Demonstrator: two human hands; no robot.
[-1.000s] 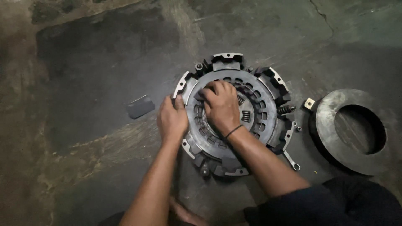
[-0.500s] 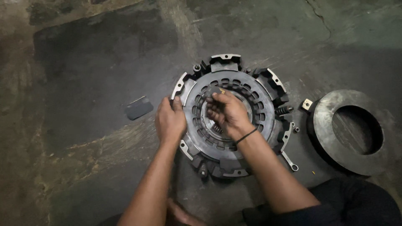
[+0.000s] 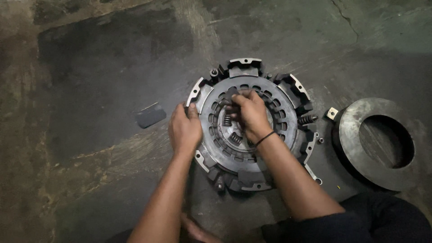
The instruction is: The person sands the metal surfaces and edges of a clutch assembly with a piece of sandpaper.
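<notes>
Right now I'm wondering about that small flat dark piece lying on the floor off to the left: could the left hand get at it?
Probably yes. The left hand rests on the clutch assembly's left rim, and the flat dark piece lies just beyond it on bare floor, with nothing between them.

Open floor (image 3: 90, 67) left, small dark pad (image 3: 150, 116) nearby, heavy ring (image 3: 375, 141) crowding right

Stained, cracked concrete floor (image 3: 90, 67) seen throughout frame. Round clutch assembly (image 3: 288, 130) laid at centre. Heavy metal ring (image 3: 355, 148) placed at right. Small dark flat piece (image 3: 150, 116) noted left of centre. Small square block (image 3: 332, 113) beside ring.
</notes>
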